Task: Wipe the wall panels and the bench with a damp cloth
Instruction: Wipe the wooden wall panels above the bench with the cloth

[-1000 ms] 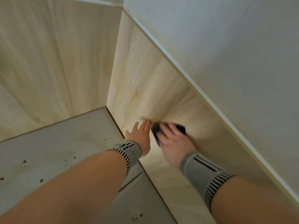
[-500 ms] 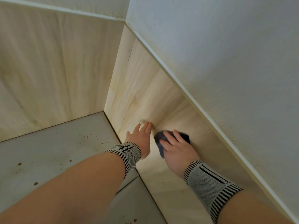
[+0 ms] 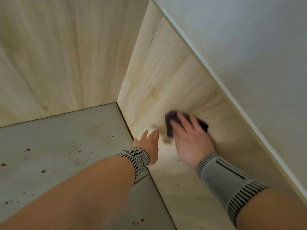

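The right hand (image 3: pixel 191 141) presses a dark cloth (image 3: pixel 171 123) flat against the wood panel (image 3: pixel 157 77), fingers (image 3: pixel 181 120) spread straight over it, blurred. The left hand (image 3: pixel 149 143) rests released, fingers straight, against the panel beside the spotted grey floor (image 3: pixel 58 146).

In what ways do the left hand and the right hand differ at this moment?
The right hand presses a dark cloth flat against the wooden wall panel; the left hand holds nothing. The right hand's fingers are spread over the cloth; the left hand's fingers lie straight and together. The right hand looks blurred, the left hand sharper. Both wear striped grey wristbands.
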